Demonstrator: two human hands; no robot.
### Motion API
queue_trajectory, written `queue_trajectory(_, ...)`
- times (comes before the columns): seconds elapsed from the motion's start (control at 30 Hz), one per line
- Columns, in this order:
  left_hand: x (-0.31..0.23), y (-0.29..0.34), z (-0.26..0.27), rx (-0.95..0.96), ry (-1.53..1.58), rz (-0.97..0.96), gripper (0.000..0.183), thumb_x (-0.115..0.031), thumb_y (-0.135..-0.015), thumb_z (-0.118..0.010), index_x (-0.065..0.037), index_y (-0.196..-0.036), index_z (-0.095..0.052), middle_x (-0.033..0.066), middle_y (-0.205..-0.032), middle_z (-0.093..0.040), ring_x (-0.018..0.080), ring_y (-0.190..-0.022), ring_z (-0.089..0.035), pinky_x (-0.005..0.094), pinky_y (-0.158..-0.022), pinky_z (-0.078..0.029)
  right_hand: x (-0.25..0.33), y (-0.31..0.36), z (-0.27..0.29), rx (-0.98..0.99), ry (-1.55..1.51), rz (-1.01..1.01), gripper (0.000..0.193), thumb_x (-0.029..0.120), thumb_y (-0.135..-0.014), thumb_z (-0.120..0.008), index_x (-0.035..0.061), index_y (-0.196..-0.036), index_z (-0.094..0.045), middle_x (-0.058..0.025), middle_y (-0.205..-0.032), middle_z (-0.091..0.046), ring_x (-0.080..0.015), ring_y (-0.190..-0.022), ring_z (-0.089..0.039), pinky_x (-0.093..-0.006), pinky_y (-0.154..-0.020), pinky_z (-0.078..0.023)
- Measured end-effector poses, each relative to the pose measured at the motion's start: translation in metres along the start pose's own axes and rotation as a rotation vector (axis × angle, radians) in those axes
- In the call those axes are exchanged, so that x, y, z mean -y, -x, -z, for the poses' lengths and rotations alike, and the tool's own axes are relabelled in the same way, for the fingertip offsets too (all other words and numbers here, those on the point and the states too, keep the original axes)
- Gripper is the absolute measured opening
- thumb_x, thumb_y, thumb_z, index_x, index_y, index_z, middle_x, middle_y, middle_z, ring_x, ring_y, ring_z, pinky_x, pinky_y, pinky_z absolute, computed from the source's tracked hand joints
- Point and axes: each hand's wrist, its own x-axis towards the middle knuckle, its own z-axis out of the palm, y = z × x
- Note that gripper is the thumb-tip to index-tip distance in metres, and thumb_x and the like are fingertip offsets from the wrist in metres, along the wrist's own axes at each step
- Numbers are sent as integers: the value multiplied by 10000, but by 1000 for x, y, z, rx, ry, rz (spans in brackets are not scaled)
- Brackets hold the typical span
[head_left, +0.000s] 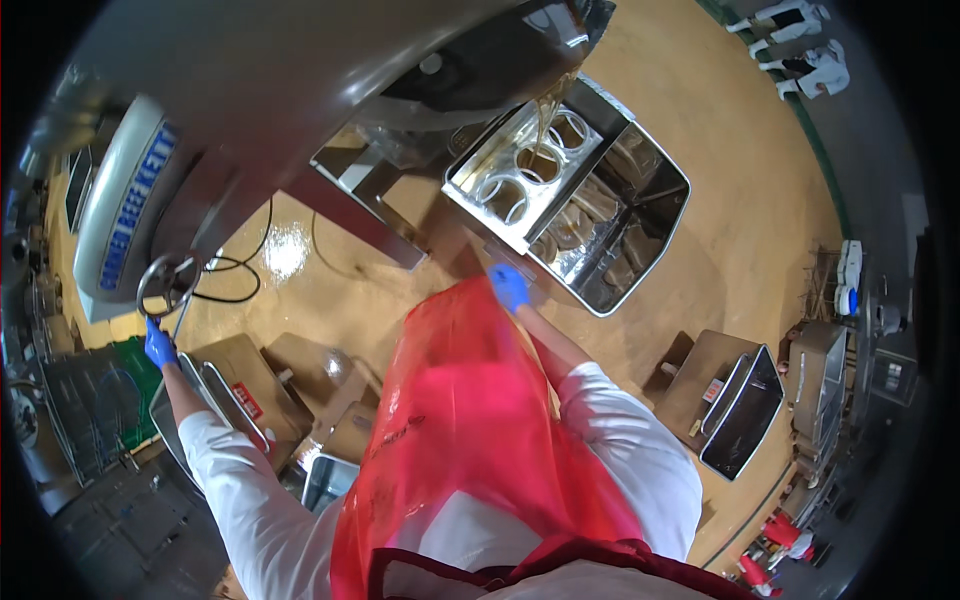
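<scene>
My left hand (pixel 160 343), in a blue glove, is closed on the lower rim of a metal handwheel (pixel 168 287) at the side of a big steel kettle (pixel 300 75). The kettle is tilted, and brownish liquid (pixel 545 120) runs from its lip. Below stands a deep steel cart (pixel 640 287). A steel plate with round holes (pixel 515 165) covers its left part, under the stream. Wet brown chunks or bags (pixel 575 225) lie in the uncovered right part. My right hand (pixel 509 287), also blue-gloved, is closed at the cart's near side, apparently on its handle; the fingers are partly hidden.
Another steel cart (pixel 740 415) stands to my right, and one more (pixel 215 400) at my left. A black cable (pixel 240 295) hangs by the kettle's leg (pixel 350 225). The tan floor (pixel 720 180) looks wet in places. People in white (pixel 815 70) are far off.
</scene>
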Motion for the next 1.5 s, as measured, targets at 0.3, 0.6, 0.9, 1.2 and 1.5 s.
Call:
queue_trajectory(0.3,15,-14,5,-8,-3,3,564,-592,-1007,-521,-101,-1129,-771,12,-602,-542,112,-481,-492,306,-455,-360,131,56,-118,711,226,264,373,428,-982,-500,116,-1022,-701,-199,-1081,-705,-426,-1002,-665,-481,-869,-526)
queue_trajectory(0.6,11,-5,8,0,-20,-6,587,-577,-1044,-461,-92,-1171,-767,40,-668,-611,130,-500,-526,318,-464,-392,53,81,-81,637,218,10,303,361,-988,-599,99,-1057,-735,-145,-1047,-743,-306,-966,-712,-405,-870,-553)
queue_trajectory(0.9,8,-4,4,-17,38,-36,538,-552,-1043,-499,-89,-1079,-770,24,-656,-582,124,-499,-524,307,-457,-393,-82,84,-30,358,288,-95,339,360,-974,-590,70,-1039,-752,-116,-914,-752,-215,-776,-715,-367,-716,-565)
queue_trajectory(1.2,23,7,-23,3,86,-3,514,-556,-1029,-525,-105,-1032,-774,15,-640,-558,118,-488,-513,305,-448,-378,-134,119,1,466,422,-132,284,321,-940,-588,93,-1018,-737,-118,-926,-750,-264,-832,-724,-397,-765,-581)
queue_trajectory(1.5,-13,20,-24,-31,5,-107,687,-581,-1051,-354,-38,-977,-768,189,-864,-743,344,-758,-719,474,-700,-562,-84,110,-32,504,68,-319,256,252,-967,-607,78,-1047,-778,-95,-979,-766,-191,-743,-710,-354,-724,-580)
